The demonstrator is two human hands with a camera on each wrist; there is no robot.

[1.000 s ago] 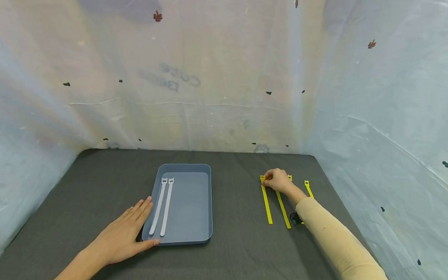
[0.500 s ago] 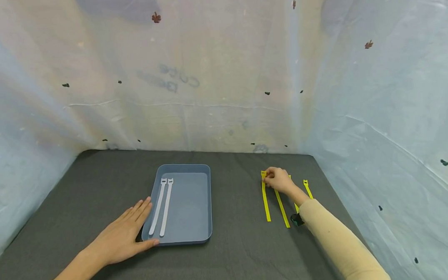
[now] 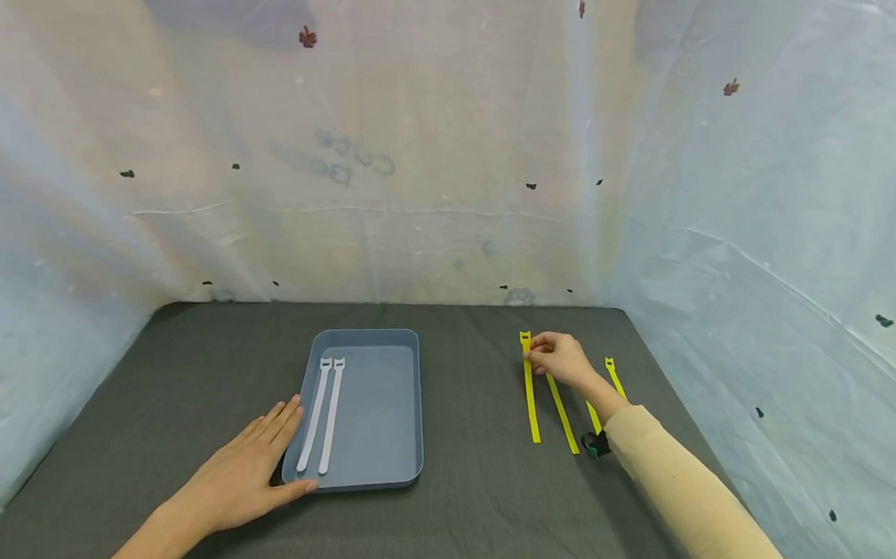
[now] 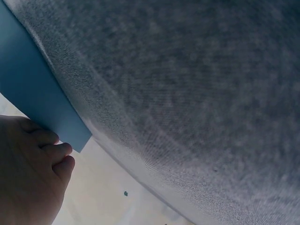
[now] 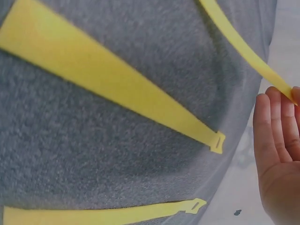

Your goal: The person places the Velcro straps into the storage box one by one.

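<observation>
My right hand [image 3: 562, 360] pinches a yellow strap-style cable tie [image 3: 531, 405] just below its slotted head. In the right wrist view this cable tie [image 5: 236, 42] curves up off the cloth to the fingers. Beside it lies a second yellow cable tie [image 3: 562, 416], with others farther right, partly hidden by the forearm. My left hand [image 3: 239, 472] lies with straight fingers against the left side of a blue-grey tray [image 3: 382, 416], thumb at the near left corner. Two white cable ties [image 3: 315, 419] lie side by side in the tray's left part.
Dark grey cloth [image 3: 472, 478] covers the table. Pale plastic sheeting [image 3: 417, 256] rises behind it and at both sides. A yellow cable tie [image 3: 615, 378] lies rightmost, near the table's right edge. A small dark device [image 3: 594, 445] is at the right wrist.
The right hand has drawn the pinched yellow cable tie slightly away from me, its head now farther back and clear of the fingers. The left hand and tray stay put.
</observation>
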